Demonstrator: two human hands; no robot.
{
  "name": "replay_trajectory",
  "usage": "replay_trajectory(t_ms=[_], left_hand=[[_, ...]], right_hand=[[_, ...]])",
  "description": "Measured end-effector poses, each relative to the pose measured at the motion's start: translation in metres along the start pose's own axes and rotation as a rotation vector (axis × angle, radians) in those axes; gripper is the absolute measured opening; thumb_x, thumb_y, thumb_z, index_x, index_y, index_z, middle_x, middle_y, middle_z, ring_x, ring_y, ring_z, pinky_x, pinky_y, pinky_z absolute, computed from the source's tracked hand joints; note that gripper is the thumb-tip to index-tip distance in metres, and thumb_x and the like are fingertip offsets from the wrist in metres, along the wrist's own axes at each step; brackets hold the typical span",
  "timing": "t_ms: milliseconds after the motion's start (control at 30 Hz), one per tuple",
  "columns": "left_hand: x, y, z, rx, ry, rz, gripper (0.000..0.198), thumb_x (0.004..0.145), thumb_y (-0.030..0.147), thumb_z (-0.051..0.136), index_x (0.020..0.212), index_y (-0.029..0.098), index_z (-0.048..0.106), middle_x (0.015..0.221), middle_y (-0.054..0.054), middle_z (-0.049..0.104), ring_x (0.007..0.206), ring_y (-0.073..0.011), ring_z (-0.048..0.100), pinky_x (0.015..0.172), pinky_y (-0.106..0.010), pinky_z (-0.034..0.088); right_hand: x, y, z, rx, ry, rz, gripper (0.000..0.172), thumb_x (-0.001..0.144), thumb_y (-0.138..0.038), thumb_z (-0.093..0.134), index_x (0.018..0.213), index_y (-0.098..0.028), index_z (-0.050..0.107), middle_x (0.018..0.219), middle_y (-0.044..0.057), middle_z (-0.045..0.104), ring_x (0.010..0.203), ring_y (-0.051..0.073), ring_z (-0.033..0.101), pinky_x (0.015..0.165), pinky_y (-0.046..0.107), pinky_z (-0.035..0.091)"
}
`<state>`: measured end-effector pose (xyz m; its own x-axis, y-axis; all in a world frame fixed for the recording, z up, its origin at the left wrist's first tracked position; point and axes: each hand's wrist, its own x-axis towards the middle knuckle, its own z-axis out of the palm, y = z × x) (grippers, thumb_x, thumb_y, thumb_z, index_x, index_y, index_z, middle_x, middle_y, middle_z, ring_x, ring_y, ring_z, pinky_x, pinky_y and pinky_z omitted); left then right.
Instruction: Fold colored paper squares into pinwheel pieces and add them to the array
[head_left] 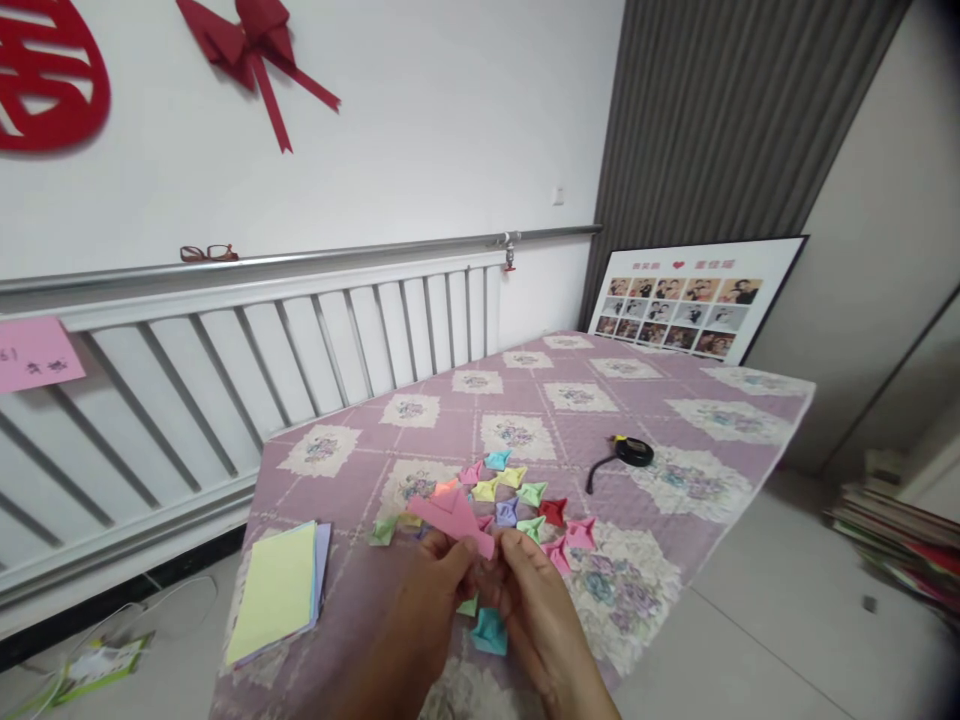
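A partly folded piece of pink paper (pixel 452 513) is held up over the table between both hands. My left hand (pixel 448 568) is closed on its lower edge, thumb on top. At the paper's right corner, my right hand (pixel 525 580) has its fingertips pinched together. Around and beyond the hands lie several small folded paper pieces, among them a red one (pixel 553 512), a purple one (pixel 507 512) and a light blue one (pixel 497 459). A teal folded piece (pixel 490 632) sits close below the hands. My palms hide part of the cloth and some pieces.
A stack of coloured paper sheets (pixel 277 590), yellow on top, lies at the table's left. A black tape measure (pixel 634 451) with a strap rests to the right on the flowered tablecloth (pixel 442 410). Behind are a white radiator (pixel 300 350) and a framed photo board (pixel 690 300).
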<state>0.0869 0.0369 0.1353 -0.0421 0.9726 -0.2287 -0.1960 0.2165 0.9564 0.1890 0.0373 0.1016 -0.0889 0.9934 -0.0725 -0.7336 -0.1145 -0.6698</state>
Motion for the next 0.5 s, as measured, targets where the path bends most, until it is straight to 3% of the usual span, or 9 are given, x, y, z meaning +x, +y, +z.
replay_trajectory(t_ms=[133, 500], left_hand=[[-0.007, -0.005, 0.001, -0.165, -0.122, 0.038, 0.020, 0.065, 0.037, 0.071, 0.065, 0.020, 0.060, 0.060, 0.002, 0.051, 0.052, -0.0102, 0.039, 0.053, -0.023, 0.031], [-0.019, -0.030, -0.014, -0.049, -0.076, -0.012, 0.020, 0.062, 0.037, 0.073, 0.061, 0.022, 0.059, 0.057, 0.003, 0.053, 0.052, -0.0126, 0.042, 0.054, -0.025, 0.031]], right_hand=[[-0.001, -0.001, -0.006, 0.007, -0.089, 0.096, 0.028, 0.072, -0.039, 0.079, 0.070, -0.019, 0.059, 0.064, -0.004, 0.057, 0.058, 0.009, 0.053, 0.059, 0.022, 0.046], [-0.021, 0.019, -0.019, -0.003, -0.190, 0.161, 0.033, 0.070, -0.042, 0.079, 0.068, -0.019, 0.057, 0.061, -0.003, 0.060, 0.058, 0.012, 0.058, 0.063, 0.028, 0.047]])
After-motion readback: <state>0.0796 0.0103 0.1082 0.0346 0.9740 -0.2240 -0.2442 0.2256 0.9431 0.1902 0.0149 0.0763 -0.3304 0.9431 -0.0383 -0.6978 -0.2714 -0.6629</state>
